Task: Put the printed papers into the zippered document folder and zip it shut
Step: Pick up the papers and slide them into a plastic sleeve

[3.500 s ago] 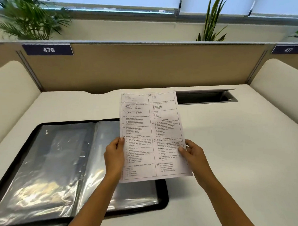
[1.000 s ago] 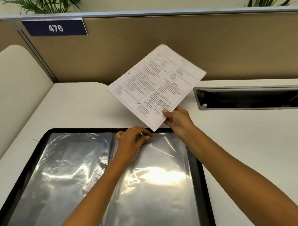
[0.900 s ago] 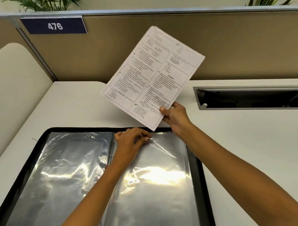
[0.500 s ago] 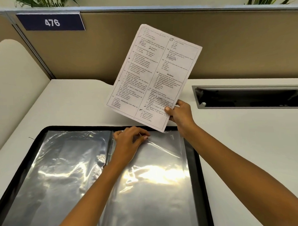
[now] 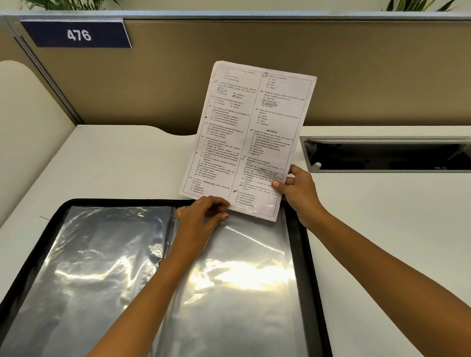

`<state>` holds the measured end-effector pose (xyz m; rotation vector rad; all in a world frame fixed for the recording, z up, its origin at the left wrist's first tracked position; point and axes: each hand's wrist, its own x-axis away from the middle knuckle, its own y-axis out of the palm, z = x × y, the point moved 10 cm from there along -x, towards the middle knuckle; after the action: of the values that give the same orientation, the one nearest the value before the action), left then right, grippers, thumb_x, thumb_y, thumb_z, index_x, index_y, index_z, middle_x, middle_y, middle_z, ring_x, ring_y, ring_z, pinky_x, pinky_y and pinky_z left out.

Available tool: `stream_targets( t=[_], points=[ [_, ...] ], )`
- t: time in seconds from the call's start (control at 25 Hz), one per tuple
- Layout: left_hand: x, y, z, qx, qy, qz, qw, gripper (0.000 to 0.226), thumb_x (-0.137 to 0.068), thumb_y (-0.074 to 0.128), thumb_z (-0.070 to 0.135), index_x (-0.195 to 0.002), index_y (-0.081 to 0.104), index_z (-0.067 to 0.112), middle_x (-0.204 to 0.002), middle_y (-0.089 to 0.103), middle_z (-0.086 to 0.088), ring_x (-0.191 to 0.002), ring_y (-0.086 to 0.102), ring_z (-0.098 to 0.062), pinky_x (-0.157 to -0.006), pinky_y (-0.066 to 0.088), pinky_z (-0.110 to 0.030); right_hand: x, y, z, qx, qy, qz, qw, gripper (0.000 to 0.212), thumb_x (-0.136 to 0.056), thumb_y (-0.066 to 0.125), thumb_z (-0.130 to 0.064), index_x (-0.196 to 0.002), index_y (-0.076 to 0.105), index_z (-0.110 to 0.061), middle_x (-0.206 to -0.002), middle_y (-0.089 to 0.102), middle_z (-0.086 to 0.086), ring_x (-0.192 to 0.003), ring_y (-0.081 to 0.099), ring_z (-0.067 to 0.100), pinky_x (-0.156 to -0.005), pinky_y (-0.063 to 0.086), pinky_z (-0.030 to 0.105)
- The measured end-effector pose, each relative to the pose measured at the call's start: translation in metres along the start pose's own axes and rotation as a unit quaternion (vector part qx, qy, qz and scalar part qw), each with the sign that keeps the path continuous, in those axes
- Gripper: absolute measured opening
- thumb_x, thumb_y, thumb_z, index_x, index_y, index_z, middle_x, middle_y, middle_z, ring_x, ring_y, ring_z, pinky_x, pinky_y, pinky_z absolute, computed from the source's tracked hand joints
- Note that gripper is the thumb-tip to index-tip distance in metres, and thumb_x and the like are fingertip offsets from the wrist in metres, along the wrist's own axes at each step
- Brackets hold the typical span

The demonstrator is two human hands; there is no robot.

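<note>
A black zippered document folder (image 5: 303, 237) lies open on the white desk, showing shiny clear plastic sleeves (image 5: 241, 280). My right hand (image 5: 297, 189) grips the printed papers (image 5: 251, 134) by their lower right edge, holding them nearly upright. The papers' bottom edge sits at the top opening of the right-hand sleeve, with a bit of clear film over the lowest lines of print. My left hand (image 5: 201, 217) pinches the top edge of that sleeve, just left of the papers.
A tan partition (image 5: 359, 73) with a "476" sign (image 5: 78, 35) stands behind the desk. A recessed cable tray (image 5: 390, 155) opens in the desk to the right. A cream side panel (image 5: 19, 128) rises on the left.
The papers turned from slanted to nearly upright and came down, their bottom edge reaching the sleeve's opening. My left hand stayed pinched on the sleeve's top edge.
</note>
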<state>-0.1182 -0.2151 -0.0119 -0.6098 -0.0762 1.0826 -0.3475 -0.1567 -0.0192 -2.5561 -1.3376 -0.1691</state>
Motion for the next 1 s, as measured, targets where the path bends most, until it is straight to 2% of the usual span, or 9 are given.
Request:
stream_targets(
  t=[0.08, 0.12, 0.2, 0.28, 0.44, 0.68, 0.8, 1.0],
  points=[
    [0.000, -0.007, -0.003, -0.029, -0.011, 0.015, 0.999, 0.031, -0.076, 0.075, 0.028, -0.099, 0.057, 0.037, -0.086, 0.068, 0.018, -0.094, 0.062, -0.002, -0.096, 0.036, -0.049, -0.001, -0.004, -0.001, 0.015, -0.006, -0.002, 1.000, 0.037, -0.088, 0.062, -0.005, -0.123, 0.053, -0.015, -0.120, 0.066, 0.007, -0.101, 0.067, 0.023, -0.089, 0.056, 0.040],
    [-0.001, -0.011, -0.005, -0.049, -0.016, 0.023, 0.998, 0.034, -0.075, 0.075, 0.027, -0.099, 0.053, 0.038, -0.086, 0.066, 0.018, -0.096, 0.060, -0.002, -0.096, 0.031, -0.043, 0.000, -0.005, -0.002, 0.022, -0.009, -0.003, 1.000, 0.037, -0.088, 0.062, -0.005, -0.123, 0.053, -0.016, -0.120, 0.066, 0.007, -0.100, 0.067, 0.023, -0.088, 0.056, 0.039],
    [-0.001, -0.019, -0.009, -0.095, -0.024, 0.035, 0.995, 0.035, -0.077, 0.074, 0.028, -0.100, 0.050, 0.040, -0.087, 0.064, 0.020, -0.098, 0.054, -0.001, -0.083, 0.021, -0.032, 0.000, -0.006, -0.002, 0.037, -0.016, -0.003, 0.999, 0.038, -0.088, 0.063, -0.006, -0.123, 0.053, -0.017, -0.120, 0.066, 0.006, -0.100, 0.067, 0.022, -0.086, 0.057, 0.036],
    [-0.002, -0.027, -0.012, -0.125, -0.029, 0.045, 0.991, 0.032, -0.080, 0.071, 0.026, -0.099, 0.050, 0.041, -0.084, 0.063, 0.023, -0.098, 0.050, -0.001, -0.074, 0.015, -0.029, 0.001, -0.007, -0.003, 0.051, -0.025, -0.004, 0.998, 0.039, -0.088, 0.063, -0.006, -0.125, 0.052, -0.018, -0.121, 0.065, 0.005, -0.101, 0.066, 0.022, -0.084, 0.057, 0.034],
    [0.000, -0.033, -0.010, -0.203, -0.020, 0.061, 0.977, 0.018, -0.084, 0.067, 0.027, -0.094, 0.057, 0.039, -0.081, 0.062, 0.024, -0.096, 0.043, 0.001, -0.075, 0.012, -0.029, 0.002, -0.007, -0.005, 0.072, -0.035, -0.008, 0.997, 0.043, -0.089, 0.062, -0.006, -0.129, 0.051, -0.018, -0.123, 0.064, 0.005, -0.099, 0.065, 0.022, -0.082, 0.055, 0.032],
    [-0.007, -0.039, 0.001, -0.332, 0.053, 0.049, 0.940, 0.008, -0.082, 0.069, 0.029, -0.088, 0.064, 0.032, -0.088, 0.067, 0.018, -0.100, 0.049, -0.014, -0.074, 0.010, -0.031, 0.007, -0.004, -0.006, 0.107, -0.050, -0.011, 0.993, 0.044, -0.089, 0.062, -0.006, -0.130, 0.050, -0.015, -0.123, 0.065, 0.009, -0.103, 0.066, 0.027, -0.087, 0.056, 0.037],
    [-0.009, -0.043, -0.001, -0.343, 0.070, 0.031, 0.936, 0.007, -0.082, 0.070, 0.026, -0.083, 0.064, 0.031, -0.086, 0.067, 0.018, -0.102, 0.047, -0.016, -0.072, 0.009, -0.032, 0.005, -0.003, -0.004, 0.106, -0.044, -0.007, 0.993, 0.045, -0.088, 0.062, -0.005, -0.130, 0.050, -0.016, -0.123, 0.065, 0.009, -0.103, 0.066, 0.027, -0.088, 0.056, 0.039],
    [-0.016, -0.045, 0.000, -0.355, 0.088, 0.017, 0.931, 0.009, -0.079, 0.072, 0.020, -0.079, 0.068, 0.027, -0.090, 0.067, 0.015, -0.104, 0.040, -0.014, -0.074, 0.013, -0.035, 0.002, -0.004, 0.001, 0.092, -0.027, -0.014, 0.995, 0.044, -0.087, 0.063, -0.003, -0.128, 0.052, -0.015, -0.119, 0.066, 0.008, -0.100, 0.065, 0.024, -0.084, 0.054, 0.030]
  ],
)
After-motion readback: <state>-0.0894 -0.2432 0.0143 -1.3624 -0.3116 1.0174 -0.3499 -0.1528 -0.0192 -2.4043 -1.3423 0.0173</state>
